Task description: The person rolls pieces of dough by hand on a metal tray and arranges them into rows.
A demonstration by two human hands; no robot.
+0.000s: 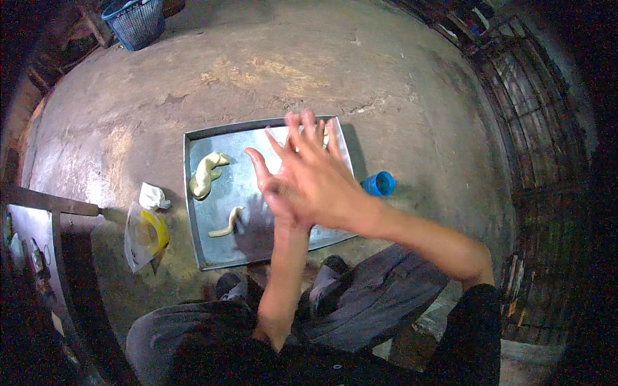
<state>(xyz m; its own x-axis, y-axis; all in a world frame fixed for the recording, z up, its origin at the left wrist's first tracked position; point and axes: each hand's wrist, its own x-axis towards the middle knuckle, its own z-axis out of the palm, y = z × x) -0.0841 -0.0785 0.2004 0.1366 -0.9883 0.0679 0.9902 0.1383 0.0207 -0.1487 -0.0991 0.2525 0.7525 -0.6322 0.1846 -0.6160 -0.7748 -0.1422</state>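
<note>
Over a shallow metal tray (259, 243), my two hands meet with the palms facing. My right hand (325, 186) lies across the top, its fingers stretched forward. Beneath it is my left hand (278, 201), with the thumb out to the side and the fingers extended, partly covered. Whether anything lies between the palms is hidden. On the tray's left side rests a thick, folded piece of pale dough (205, 175). Closer to me is a thin, curved dough strip (226, 223). Something pale shows behind my fingertips, mostly hidden. Both hands look slightly blurred.
A blue cup (380, 184) stands right of the tray. On the left are a white bag (153, 196) and a clear bag with something yellow (153, 233). A wooden frame (58, 201) juts in at left. A blue basket (134, 26) sits far left on the concrete floor (270, 58).
</note>
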